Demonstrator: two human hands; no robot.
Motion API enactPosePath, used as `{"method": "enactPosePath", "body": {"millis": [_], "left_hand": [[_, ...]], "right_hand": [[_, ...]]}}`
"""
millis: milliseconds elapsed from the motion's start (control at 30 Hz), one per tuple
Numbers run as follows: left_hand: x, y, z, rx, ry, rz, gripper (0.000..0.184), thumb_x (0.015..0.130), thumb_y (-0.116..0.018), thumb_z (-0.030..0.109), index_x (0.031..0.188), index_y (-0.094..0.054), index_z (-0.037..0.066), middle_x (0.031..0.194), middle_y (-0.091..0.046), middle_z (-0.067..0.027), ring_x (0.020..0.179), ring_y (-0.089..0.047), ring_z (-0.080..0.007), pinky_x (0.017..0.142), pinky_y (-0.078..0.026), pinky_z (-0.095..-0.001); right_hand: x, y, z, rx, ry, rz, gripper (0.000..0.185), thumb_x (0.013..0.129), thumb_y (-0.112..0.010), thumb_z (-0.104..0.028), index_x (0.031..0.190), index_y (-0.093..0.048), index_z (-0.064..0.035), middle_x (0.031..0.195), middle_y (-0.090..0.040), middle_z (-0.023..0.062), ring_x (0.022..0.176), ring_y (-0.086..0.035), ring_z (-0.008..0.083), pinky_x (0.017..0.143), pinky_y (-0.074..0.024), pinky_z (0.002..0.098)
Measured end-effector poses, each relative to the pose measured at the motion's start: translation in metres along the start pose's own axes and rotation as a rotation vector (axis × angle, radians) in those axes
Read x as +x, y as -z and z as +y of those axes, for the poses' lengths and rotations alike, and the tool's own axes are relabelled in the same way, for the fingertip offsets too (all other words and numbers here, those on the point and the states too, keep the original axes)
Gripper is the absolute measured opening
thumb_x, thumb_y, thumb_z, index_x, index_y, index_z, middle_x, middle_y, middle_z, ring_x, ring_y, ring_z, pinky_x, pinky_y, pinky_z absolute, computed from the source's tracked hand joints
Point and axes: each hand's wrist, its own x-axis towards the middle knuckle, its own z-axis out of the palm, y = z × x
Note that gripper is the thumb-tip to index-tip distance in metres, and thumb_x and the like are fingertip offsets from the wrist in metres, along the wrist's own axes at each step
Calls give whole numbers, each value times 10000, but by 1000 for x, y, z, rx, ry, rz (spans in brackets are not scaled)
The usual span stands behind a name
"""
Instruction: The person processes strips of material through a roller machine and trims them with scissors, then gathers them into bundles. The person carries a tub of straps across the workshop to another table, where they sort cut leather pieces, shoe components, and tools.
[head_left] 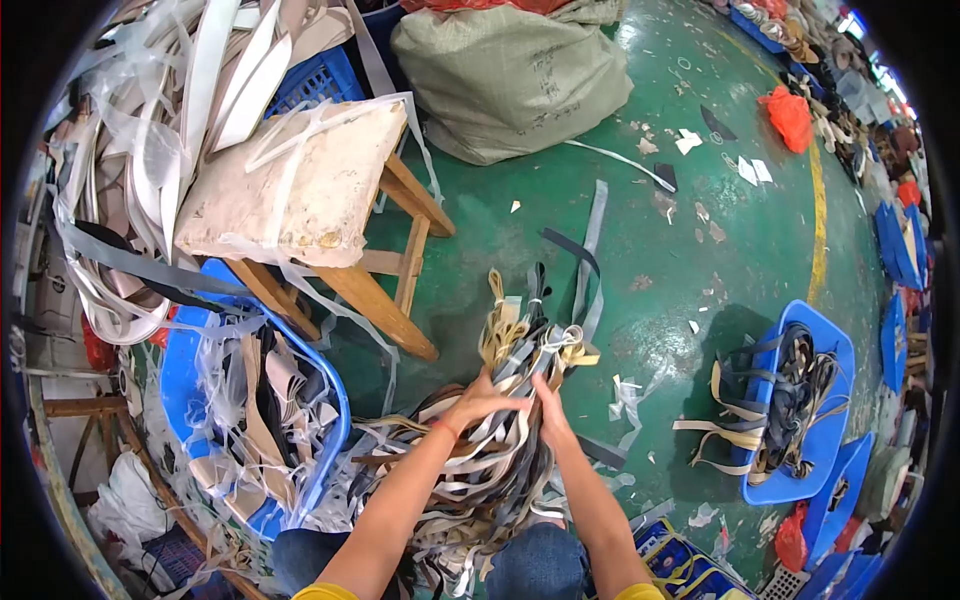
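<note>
A bundle of long strips (520,350) in black, grey, tan and white, looped and tied near the far ends, rises between my two hands. My left hand (483,402) closes on its left side, the thumb reaching across the strips. Against the right side presses my right hand (549,408), its fingers partly hidden behind the bundle. Below the hands the strips spread into a tangled pile (465,500) in front of my knees. A grey band (594,255) and a short dark strip (572,246) lie on the floor just beyond the tied ends.
A blue tub (335,405) of scraps and clear film stands left, beside a wooden stool (290,190). Pale straps (165,150) hang at upper left. A large sack (510,80) sits ahead. At right, another blue tub (838,400) holds strips. Scraps litter the green floor (640,270).
</note>
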Motion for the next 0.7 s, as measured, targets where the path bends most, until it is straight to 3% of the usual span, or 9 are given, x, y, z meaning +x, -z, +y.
{"method": "enactPosePath", "body": {"millis": [133,200,267,333,400,467,700], "left_hand": [[-80,-17,16,132,-71,144,1077,512,-834,314,1309,-197,-30,1246,-413,-160,1162,-410,-243,991,-310,-324],[-127,-25,37,252,-69,252,1050,520,-832,315,1296,-216,-30,1191,-473,-164,1115,-465,-253,960,-349,-339],[-168,-33,39,130,-170,302,976,521,-821,354,1244,-292,-33,1122,-520,-185,1051,-518,-285,903,-397,-363],[-217,-37,56,267,-167,370,956,532,-800,347,1249,-297,-35,1135,-493,-221,1054,-499,-348,900,-392,-378],[-263,-43,61,311,-281,443,909,526,-792,339,1222,-326,-15,1086,-483,-211,1003,-492,-371,849,-392,-415],[-313,-46,79,295,-321,471,910,521,-788,348,1219,-333,-17,1113,-458,-218,1023,-467,-383,862,-382,-415],[-458,-65,173,232,-382,488,808,552,-745,417,1195,-436,35,1171,-415,-204,1072,-398,-380,892,-338,-415]], "right_hand": [[-61,-11,4,-107,59,-61,712,737,-671,-223,1308,-301,-13,1244,-424,114,1133,-414,227,950,-339,348],[-105,-24,-2,-254,82,-52,637,720,-685,-173,1238,-368,18,1125,-491,110,1015,-482,214,860,-406,322],[-151,-37,-8,-254,7,-76,613,688,-712,-134,1193,-398,12,1074,-505,95,963,-503,205,806,-433,311],[-190,-31,6,-413,111,-73,577,657,-727,-68,1144,-425,3,1043,-509,82,916,-520,197,769,-452,311],[-234,-29,8,-337,-48,-145,581,658,-714,-26,1151,-406,-5,1064,-501,87,901,-527,202,763,-464,322],[-287,-54,3,-176,96,-182,613,655,-708,6,1169,-373,-5,1059,-508,93,921,-528,213,779,-465,332],[-416,-114,-50,-342,43,-229,584,673,-683,1,1173,-382,-3,1066,-510,93,929,-528,213,792,-458,334]]}}
